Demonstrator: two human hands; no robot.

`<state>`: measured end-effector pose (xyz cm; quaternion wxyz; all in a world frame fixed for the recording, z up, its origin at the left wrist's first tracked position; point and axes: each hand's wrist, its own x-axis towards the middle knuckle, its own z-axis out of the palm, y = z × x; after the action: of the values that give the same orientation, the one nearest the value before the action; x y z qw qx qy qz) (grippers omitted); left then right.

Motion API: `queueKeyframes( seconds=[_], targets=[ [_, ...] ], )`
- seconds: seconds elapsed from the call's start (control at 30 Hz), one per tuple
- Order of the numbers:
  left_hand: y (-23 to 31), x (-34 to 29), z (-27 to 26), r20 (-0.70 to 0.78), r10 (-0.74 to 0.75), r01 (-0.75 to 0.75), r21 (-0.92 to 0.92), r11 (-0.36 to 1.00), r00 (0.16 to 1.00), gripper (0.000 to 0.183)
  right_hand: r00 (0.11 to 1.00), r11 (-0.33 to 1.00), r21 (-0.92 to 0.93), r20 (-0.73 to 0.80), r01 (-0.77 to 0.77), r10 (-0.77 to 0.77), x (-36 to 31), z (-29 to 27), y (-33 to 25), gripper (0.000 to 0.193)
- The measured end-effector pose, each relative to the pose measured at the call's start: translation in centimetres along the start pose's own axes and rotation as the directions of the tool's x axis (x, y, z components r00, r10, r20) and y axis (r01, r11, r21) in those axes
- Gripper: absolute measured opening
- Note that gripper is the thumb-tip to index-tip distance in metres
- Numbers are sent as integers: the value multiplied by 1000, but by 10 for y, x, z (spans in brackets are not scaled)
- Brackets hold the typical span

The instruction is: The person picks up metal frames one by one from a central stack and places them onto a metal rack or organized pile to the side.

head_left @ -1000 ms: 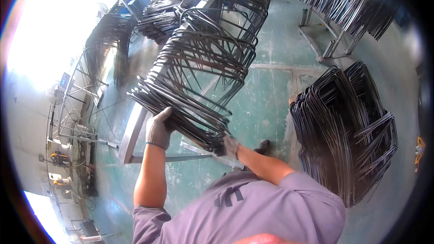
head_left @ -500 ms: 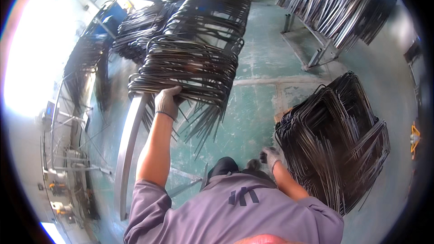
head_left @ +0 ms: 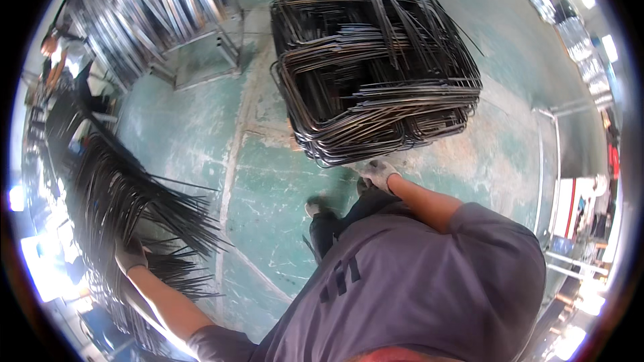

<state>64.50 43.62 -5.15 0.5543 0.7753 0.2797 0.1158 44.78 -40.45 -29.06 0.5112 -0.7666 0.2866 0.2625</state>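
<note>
1. Head view, left side: a large bunch of dark, curved metal rods (head_left: 111,191) filled the area at the person's left, many of its thin ends fanning out toward the middle, over the floor.
2. Head view, left hand: the gloved left hand (head_left: 131,256) was against this bunch, near its lower part. Its fingers were blurred and partly lost among the dark rods, so I could not tell whether they gripped any.
3. Head view, right hand: the gloved right hand (head_left: 380,173) was held low, in front of the body and well apart from the bunch. I could make out nothing in it; how wide its fingers stood could not be told.
4. Head view, upper middle: a big pile of bent, dark metal frames (head_left: 379,57) with rounded corners lay just beyond the right hand. Whether the two touched was unclear.
5. Head view, surroundings: long, shiny rods (head_left: 144,17) leaned in a metal rack (head_left: 204,60) at upper left, and another person (head_left: 55,60) was near the far left edge. The worn green floor (head_left: 194,134) ran between. The wearer's shirt (head_left: 416,268) was greyish purple.
</note>
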Motion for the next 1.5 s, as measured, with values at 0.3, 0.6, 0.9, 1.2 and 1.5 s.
queueKeyframes(
  seconds=[0.3,0.6,0.9,1.2,1.5],
  targets=[
    [-78,-134,302,272,-457,531,-381,757,847,32,887,989,-114,-461,-92,29,57,-176,-25,73],
    [-8,-387,633,489,-548,608,43,793,679,33,732,904,-361,-677,-230,-84,244,-507,-12,90],
    [72,-442,842,660,-220,-56,369,928,718,29,818,841,-424,-574,-337,39,410,-608,29,117],
    [25,-405,1102,727,-209,-200,433,879,654,63,917,971,91,-319,-220,238,437,-569,28,84],
    [-18,-488,1231,776,-396,-101,502,859,492,60,998,657,753,57,-48,6,449,-527,32,55]
  ],
)
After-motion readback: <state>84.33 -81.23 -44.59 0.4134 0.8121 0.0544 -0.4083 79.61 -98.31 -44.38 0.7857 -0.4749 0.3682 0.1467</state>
